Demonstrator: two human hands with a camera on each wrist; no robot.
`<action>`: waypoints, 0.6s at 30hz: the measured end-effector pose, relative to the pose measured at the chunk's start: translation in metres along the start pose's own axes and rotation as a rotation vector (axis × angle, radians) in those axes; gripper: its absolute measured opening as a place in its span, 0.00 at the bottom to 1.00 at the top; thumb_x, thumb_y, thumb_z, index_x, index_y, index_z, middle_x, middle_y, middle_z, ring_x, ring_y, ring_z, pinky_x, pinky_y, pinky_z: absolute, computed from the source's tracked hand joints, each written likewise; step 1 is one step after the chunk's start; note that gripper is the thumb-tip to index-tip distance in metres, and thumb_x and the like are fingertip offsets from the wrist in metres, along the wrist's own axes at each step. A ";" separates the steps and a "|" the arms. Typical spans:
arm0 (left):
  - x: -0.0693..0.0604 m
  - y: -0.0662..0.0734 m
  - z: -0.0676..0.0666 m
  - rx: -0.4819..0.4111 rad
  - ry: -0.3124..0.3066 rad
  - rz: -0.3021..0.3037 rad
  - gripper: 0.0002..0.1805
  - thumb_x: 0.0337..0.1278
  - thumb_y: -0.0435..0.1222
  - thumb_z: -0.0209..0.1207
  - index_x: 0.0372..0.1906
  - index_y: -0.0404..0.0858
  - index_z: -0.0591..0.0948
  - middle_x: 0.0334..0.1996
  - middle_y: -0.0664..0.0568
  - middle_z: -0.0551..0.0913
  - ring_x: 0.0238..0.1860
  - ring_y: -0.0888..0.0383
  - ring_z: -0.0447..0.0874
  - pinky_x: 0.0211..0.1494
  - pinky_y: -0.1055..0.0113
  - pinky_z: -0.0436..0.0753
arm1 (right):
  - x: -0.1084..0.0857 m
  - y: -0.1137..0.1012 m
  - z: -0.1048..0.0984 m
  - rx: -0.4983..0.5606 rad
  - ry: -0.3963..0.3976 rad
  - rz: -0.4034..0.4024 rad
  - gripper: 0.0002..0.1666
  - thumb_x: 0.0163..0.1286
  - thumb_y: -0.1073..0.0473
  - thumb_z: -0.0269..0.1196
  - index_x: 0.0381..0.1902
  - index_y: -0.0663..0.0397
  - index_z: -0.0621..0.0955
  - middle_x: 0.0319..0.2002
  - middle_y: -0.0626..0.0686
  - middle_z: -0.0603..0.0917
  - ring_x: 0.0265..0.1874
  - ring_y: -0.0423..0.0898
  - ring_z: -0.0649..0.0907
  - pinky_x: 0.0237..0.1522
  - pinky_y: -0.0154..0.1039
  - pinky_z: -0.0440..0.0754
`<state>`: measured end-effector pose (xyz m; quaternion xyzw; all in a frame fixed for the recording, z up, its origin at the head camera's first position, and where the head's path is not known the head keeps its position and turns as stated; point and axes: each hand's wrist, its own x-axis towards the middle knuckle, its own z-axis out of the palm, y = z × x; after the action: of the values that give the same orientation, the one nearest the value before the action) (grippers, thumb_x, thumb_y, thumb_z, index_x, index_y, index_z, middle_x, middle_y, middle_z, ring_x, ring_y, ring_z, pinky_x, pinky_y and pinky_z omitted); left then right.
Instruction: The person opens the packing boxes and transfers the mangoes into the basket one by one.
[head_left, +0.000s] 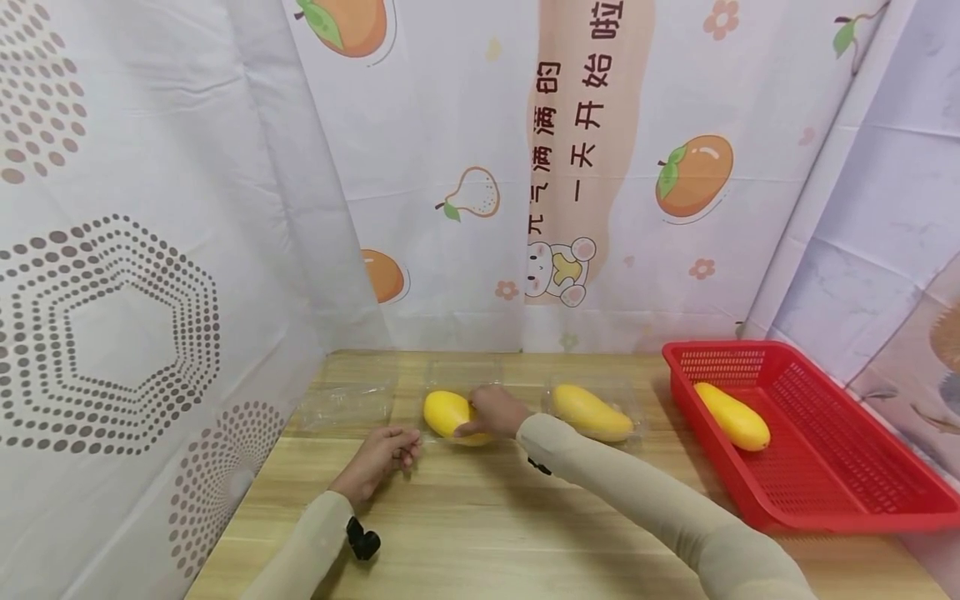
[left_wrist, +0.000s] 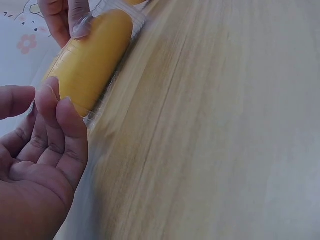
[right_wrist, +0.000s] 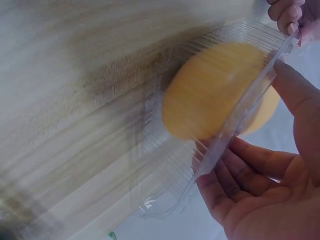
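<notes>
A clear plastic container [right_wrist: 175, 192] with a yellow mango [head_left: 444, 412] inside stands at the middle of the table. My right hand [head_left: 498, 412] grips its rim, thumb on one side and fingers on the other in the right wrist view [right_wrist: 265, 185]. At the container's left end is my left hand [head_left: 381, 458], its fingers curled; the right wrist view shows those fingertips [right_wrist: 294, 27] pinching the rim's corner. The left wrist view shows the left hand [left_wrist: 42, 145] beside the container's near end, the mango [left_wrist: 95, 60] under clear plastic.
Left of the hands lies another clear container [head_left: 348, 407]. On the right, a clear container holds a second mango [head_left: 588, 412]. A red basket [head_left: 832, 479] at the far right holds one more mango [head_left: 735, 418]. Printed curtains [head_left: 450, 100] hang behind and beside the wooden table [head_left: 465, 533].
</notes>
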<state>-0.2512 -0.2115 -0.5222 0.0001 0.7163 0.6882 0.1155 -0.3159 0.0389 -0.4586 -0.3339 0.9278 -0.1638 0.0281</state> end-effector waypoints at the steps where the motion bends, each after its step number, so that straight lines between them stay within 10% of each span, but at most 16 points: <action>1: 0.001 0.000 0.000 -0.003 0.001 -0.002 0.19 0.75 0.39 0.59 0.48 0.23 0.81 0.34 0.46 0.84 0.31 0.59 0.77 0.34 0.69 0.81 | 0.000 0.001 0.001 -0.006 0.006 -0.002 0.27 0.60 0.37 0.75 0.33 0.55 0.82 0.22 0.44 0.71 0.24 0.40 0.69 0.29 0.34 0.67; 18: 0.002 0.000 0.001 -0.016 0.003 -0.002 0.18 0.75 0.37 0.59 0.47 0.21 0.80 0.32 0.47 0.84 0.30 0.60 0.77 0.34 0.71 0.80 | 0.007 -0.002 0.009 -0.046 -0.031 0.073 0.29 0.61 0.39 0.74 0.16 0.48 0.73 0.17 0.44 0.69 0.20 0.40 0.67 0.24 0.33 0.66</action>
<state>-0.2527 -0.2106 -0.5228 -0.0027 0.7109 0.6938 0.1150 -0.3192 0.0305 -0.4657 -0.3028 0.9424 -0.1362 0.0405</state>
